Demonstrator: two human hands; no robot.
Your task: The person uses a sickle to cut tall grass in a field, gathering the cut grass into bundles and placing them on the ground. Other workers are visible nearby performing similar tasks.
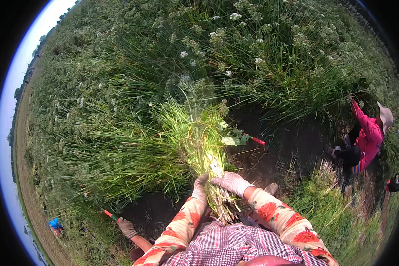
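Note:
A thick bundle of long green stalks (204, 141), which look like garlic chives, stands before my chest with its pale cut ends down. My left hand (200, 187), in a light work glove, grips the bundle's left side. On the other side, my gloved right hand (232, 183) is closed around the lower stalks. The leafy tops fan out away from me, and some yellowed leaves show among them. A broad-leaved weed (233, 140) sticks out at the bundle's right.
A red-handled tool (255, 139) lies on dark soil (286, 146). Flowering plants (216, 43) stand ahead. At lower left, a co-worker's gloved hand (127, 227) holds a red-and-green-handled tool (111, 214). Another person in pink (369, 139) crouches right, near laid stalks (322, 186).

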